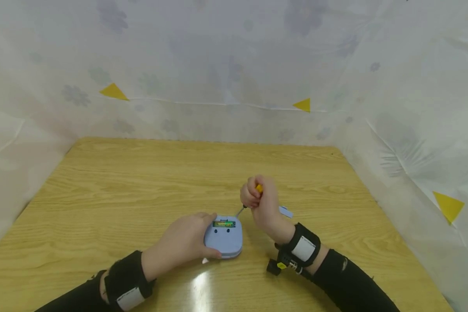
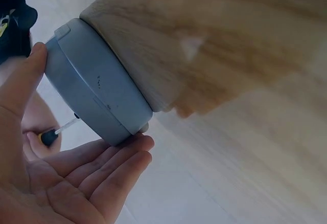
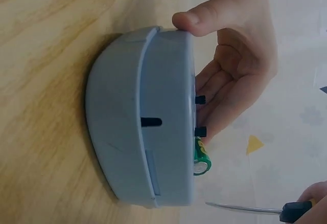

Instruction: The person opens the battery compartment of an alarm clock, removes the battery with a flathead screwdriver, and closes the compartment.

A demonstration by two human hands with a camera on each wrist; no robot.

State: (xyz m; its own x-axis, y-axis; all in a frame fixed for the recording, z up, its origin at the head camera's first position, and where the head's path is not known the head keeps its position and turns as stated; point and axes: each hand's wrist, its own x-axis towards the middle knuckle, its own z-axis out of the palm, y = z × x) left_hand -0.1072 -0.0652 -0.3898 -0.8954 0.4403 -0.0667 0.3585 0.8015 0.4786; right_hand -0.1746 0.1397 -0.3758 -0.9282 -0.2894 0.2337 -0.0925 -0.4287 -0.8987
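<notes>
A light blue alarm clock (image 1: pixel 223 242) lies on the table with its back up. Two small black knobs and an uncovered battery slot show there. A green battery (image 3: pixel 202 158) stands slightly proud of the back in the right wrist view. My left hand (image 1: pixel 189 236) grips the clock from its left side, thumb on the near edge and fingers at the far edge. My right hand (image 1: pixel 261 201) holds a screwdriver (image 3: pixel 245 209) with a black and yellow handle in curled fingers. The screwdriver's tip points down at the clock's far right corner, close to the battery slot.
A light blue battery cover (image 1: pixel 285 211) lies on the wooden table (image 1: pixel 140 182), just right of my right hand. A small white triangle (image 1: pixel 205 261) shows near the clock's front left. Pale floral sheeting (image 1: pixel 218 56) with yellow triangles rises behind the table and at its sides.
</notes>
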